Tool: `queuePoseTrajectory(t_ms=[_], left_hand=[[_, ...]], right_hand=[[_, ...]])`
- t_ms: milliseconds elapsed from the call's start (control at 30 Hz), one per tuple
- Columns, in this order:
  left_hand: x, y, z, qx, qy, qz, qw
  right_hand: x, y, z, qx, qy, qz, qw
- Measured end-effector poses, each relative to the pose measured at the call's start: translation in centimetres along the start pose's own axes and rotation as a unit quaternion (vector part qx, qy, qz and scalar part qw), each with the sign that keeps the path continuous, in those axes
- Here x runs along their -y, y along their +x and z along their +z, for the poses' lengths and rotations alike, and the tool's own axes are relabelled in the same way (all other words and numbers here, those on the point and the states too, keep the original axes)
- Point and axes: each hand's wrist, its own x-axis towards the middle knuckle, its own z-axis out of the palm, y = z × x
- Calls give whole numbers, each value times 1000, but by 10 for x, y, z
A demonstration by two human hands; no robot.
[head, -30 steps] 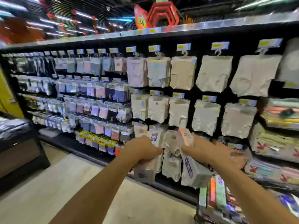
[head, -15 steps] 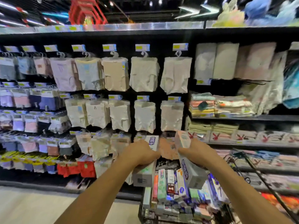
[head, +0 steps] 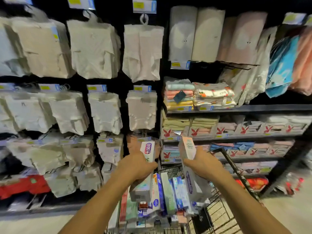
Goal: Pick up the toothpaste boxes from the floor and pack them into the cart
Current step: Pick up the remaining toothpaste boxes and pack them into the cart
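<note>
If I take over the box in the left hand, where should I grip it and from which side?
Grip the toothpaste box across its narrow faces at the free upper end, coming from above. It stands nearly upright over the cart, the left hand covers its middle, and packed boxes crowd its lower end.

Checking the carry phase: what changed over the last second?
The view swung right along the shelves and tilted down, bringing the cart and its packed boxes under the hands. Left hand and right hand now hold their toothpaste boxes over it. Grips unchanged; nothing let go.
</note>
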Motion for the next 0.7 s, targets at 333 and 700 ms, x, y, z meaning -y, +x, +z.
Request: queuePoseTrajectory(t_ms=[333, 700], left_hand=[[20, 114, 91, 41, 2, -60, 997], [47, 199, 259, 87, -45, -166, 981]], right_hand=[[-50, 104, 97, 56, -9, 60, 997], [-106, 187, 262, 125, -20, 70, 989]])
